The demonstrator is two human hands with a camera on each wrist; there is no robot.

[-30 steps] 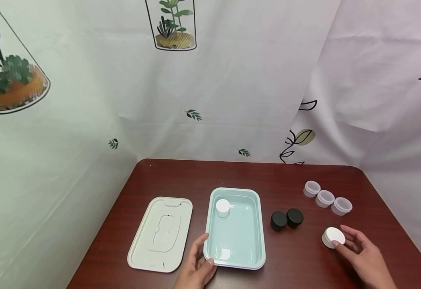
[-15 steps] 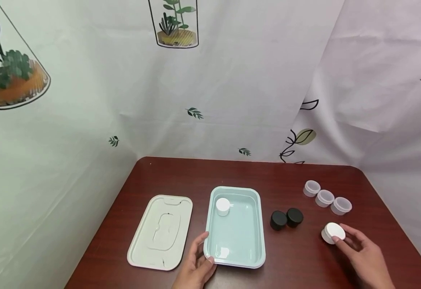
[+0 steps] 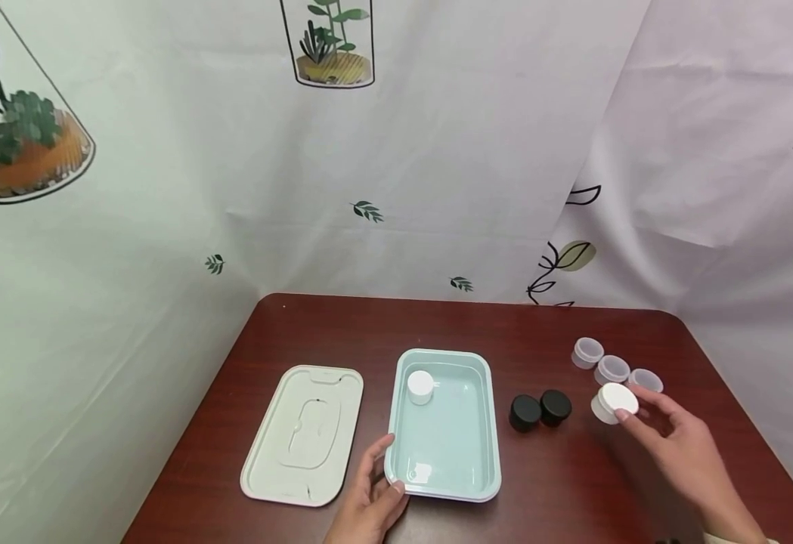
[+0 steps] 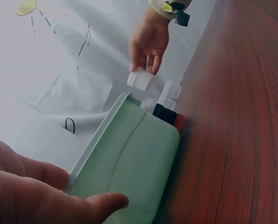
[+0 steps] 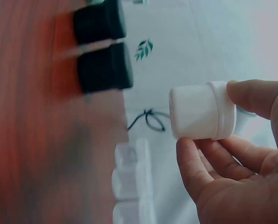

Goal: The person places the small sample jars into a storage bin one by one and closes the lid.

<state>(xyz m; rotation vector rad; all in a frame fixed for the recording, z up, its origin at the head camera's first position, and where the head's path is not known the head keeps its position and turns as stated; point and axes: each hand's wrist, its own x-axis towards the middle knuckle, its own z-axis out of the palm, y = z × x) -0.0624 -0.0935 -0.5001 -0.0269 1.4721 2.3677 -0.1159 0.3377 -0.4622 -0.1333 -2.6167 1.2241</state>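
My right hand (image 3: 685, 446) pinches a white screw-lid jar (image 3: 615, 403) between thumb and fingers, lifted above the table. In the right wrist view the jar (image 5: 199, 112) appears side-on, thumb at its lid and fingertips along its body. My left hand (image 3: 369, 495) holds the near left corner of a pale green tray (image 3: 444, 495). The left wrist view has the thumb against the wall of the tray (image 4: 139, 158) and another finger at its rim. Inside the tray, towards its far left, stands another white jar (image 3: 420, 387).
Two black jars (image 3: 540, 410) stand right of the tray. Three small translucent lidded cups (image 3: 611, 369) form a slanting row farther right, partly behind the held jar. A flat off-white lid (image 3: 303, 436) lies left of the tray. Printed fabric (image 3: 437, 189) hangs behind the table.
My right hand has raised the white jar off the table and carried it away from me and slightly left. The left hand keeps its place at the tray.
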